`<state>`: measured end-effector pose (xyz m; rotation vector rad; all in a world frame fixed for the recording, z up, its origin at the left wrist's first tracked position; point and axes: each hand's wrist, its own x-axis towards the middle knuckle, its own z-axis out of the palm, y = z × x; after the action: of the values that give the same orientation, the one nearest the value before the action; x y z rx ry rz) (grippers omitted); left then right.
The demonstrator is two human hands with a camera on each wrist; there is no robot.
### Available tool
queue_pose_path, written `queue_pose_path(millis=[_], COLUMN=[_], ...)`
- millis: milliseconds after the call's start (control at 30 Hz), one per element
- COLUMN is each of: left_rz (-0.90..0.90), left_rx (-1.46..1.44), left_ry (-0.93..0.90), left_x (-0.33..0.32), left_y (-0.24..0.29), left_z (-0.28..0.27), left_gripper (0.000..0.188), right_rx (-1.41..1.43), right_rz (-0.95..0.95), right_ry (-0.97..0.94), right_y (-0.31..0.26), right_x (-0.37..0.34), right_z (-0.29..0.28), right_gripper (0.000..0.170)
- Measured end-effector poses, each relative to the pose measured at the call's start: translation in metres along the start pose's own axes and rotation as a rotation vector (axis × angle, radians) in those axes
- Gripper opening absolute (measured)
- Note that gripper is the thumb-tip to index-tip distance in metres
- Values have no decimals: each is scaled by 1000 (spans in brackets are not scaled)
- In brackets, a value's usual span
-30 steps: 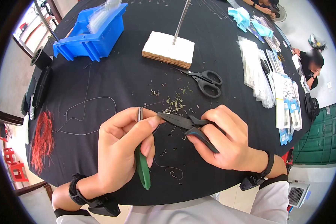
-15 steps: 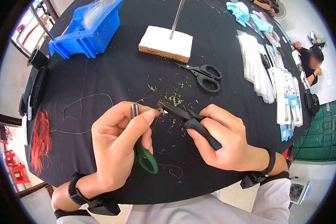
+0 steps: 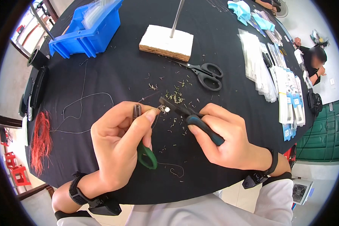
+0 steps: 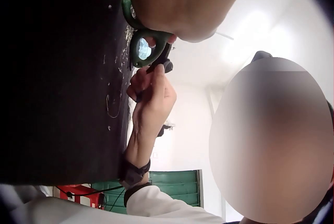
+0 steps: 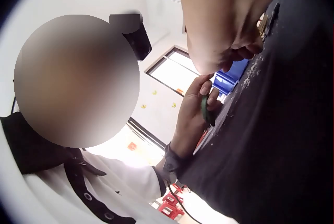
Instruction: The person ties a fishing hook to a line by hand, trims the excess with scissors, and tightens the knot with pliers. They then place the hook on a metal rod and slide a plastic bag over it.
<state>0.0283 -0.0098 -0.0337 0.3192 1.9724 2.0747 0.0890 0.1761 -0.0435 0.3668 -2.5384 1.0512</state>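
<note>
In the head view my left hand (image 3: pixel 116 141) pinches a small cluster of bits with a shiny round white piece (image 3: pixel 167 109) between thumb and forefinger. Tucked in the same hand are green-handled scissors (image 3: pixel 148 158), their silvery part (image 3: pixel 137 111) poking up behind the thumb. My right hand (image 3: pixel 226 140) grips dark pliers (image 3: pixel 205 130) with blue-edged handles. Their nose points at the pinched cluster, tips right beside it. In the left wrist view both green loops (image 4: pixel 140 59) show below the left wrist; the right wrist hides the pliers in its own view.
Beyond the hands lie clippings (image 3: pixel 176 96), black scissors (image 3: pixel 207 75) and a white block (image 3: pixel 165 41) with a metal rod. To the left are a blue bin (image 3: pixel 90 39), red threads (image 3: pixel 41 143) and loose line. Plastic packets (image 3: pixel 258 67) lie right. A person (image 3: pixel 315 64) sits beyond.
The pliers' nose has drawn back from the left fingertips and tilted up, baring the white piece. The green scissor handles have swung up and to the right.
</note>
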Motion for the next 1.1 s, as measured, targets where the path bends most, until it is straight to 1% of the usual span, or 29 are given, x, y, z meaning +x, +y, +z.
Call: queue_pose_path(millis=[33, 100, 133, 167, 233, 267, 367, 400, 500, 567, 600, 700, 733, 767, 833, 933, 1033, 1100], left_rz=[22, 203, 132, 88, 72, 74, -1, -30, -141, -253, -267, -288, -290, -289, -291, -276, -266, -269], left_rx=[47, 30, 40, 75, 27, 10, -59, -76, -147, -226, -225, -220, -214, -203, -182, -136, -100, -83], left_ry=[20, 147, 158, 93, -48, -63, -112, -125, -174, -215, -228, -271, -289, -302, -328, -316, -305, -304], left_x=[-1, -2, -2, -5, -6, -5, -3, -3, -1, 0, 1, 2, 2, 2, 3, 6, 8, 9], left_y=[1, 14, 17, 9, 18, 19, 14, 14, 15, 15, 14, 15, 16, 16, 18, 19, 18, 16], left_z=[1, -17, -19, -16, -2, -3, -7, -6, -5, -9, -10, -7, -6, -4, -2, -1, 0, 1], left_gripper=[15, 15, 14, 13, 13, 12, 14, 14, 14, 14, 14, 13, 13, 13, 13, 11, 11, 10], right_rx=[-10, -85, -166, -146, -89, -203, -301, -326, -341, -311, -261, -43, 104, 215, 316, 289, 278, 267], right_rz=[-14, 223, 336, 237, 51, -53, -81, -77, -29, -51, -65, -115, -100, -74, -37, -60, -104, -123], right_ry=[16, 36, -20, 26, 118, 112, 25, 14, -97, -73, -61, -20, -23, -32, -82, -107, -28, -31], right_y=[3, 25, 25, 22, 10, 13, 13, 10, 7, 3, 2, 1, -1, -3, -3, 0, 4, 6], right_x=[0, 7, 7, 8, 8, 9, 7, 6, 4, 6, 8, 15, 16, 18, 21, 24, 24, 22], right_z=[0, -20, -34, -29, -11, -10, -9, -7, -8, -11, -12, -13, -11, -9, -7, -7, -4, -3], right_gripper=[14, 16, 15, 15, 15, 14, 16, 19, 22, 23, 23, 23, 23, 19, 13, 13, 11, 12])
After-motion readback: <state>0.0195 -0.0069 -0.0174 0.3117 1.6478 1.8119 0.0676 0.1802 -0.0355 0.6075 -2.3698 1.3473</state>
